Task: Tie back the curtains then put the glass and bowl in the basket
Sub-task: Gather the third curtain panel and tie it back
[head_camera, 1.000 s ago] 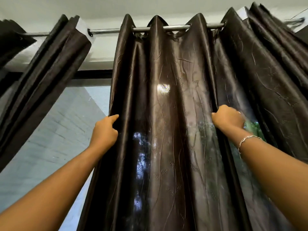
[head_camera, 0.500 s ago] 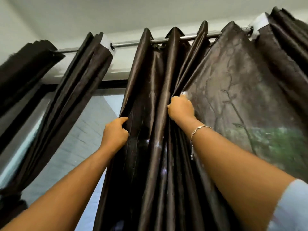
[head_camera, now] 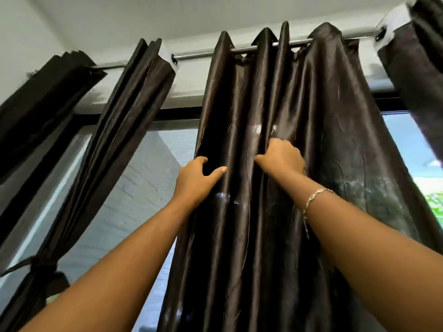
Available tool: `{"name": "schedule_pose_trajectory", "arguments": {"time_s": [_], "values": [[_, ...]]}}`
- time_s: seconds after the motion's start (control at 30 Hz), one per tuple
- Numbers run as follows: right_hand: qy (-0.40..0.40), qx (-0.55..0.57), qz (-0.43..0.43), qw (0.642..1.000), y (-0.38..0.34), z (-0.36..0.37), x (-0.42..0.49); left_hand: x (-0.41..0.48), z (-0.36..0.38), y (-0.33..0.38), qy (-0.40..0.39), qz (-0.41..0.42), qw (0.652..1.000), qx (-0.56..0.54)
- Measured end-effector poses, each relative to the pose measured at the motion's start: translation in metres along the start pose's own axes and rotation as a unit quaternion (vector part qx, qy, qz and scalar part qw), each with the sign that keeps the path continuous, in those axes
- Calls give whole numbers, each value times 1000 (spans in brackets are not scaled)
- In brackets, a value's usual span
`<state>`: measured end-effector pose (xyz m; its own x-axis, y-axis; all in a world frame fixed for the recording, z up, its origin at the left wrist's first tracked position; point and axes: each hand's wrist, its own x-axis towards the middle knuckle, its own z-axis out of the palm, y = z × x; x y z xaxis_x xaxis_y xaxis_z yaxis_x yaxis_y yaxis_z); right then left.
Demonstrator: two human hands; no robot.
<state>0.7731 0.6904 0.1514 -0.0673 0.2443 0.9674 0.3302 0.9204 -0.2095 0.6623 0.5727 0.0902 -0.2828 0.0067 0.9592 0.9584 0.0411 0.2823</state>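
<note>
Dark glossy curtain [head_camera: 299,140] hangs pleated, untied

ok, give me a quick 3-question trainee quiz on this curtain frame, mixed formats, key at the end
1. True or false: the left hand and the right hand both grip folds of the middle curtain.
2. Which curtain is already bound by a tie?
A. the neighbouring left curtain
B. the middle curtain
C. none
3. Fill in: the bracelet sits on the ___ wrist.

Key: 1 true; 2 A; 3 right.
</note>
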Motion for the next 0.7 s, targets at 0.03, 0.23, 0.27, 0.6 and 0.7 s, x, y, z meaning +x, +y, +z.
{"name": "schedule_pose_trajectory", "arguments": {"time_s": [0.03,0.23,0.27,0.6,0.7], "values": [[-2,-1,16,1000,10,-2,-3,-1,4,0,2,-2,1000,-1],[8,-17,24,1000,51,-12,-17,-2,34,5,21,4,1000,14],[51,-51,-15,997,52,-12,-21,-3,39,5,15,0,1000,20],[-178,114,56,976,27,17,-40,-2,61,-3,23,-10,999,30],[-197,106,1,975,19,30,-50,-3,58,4,9,-24,999,-32]]}}
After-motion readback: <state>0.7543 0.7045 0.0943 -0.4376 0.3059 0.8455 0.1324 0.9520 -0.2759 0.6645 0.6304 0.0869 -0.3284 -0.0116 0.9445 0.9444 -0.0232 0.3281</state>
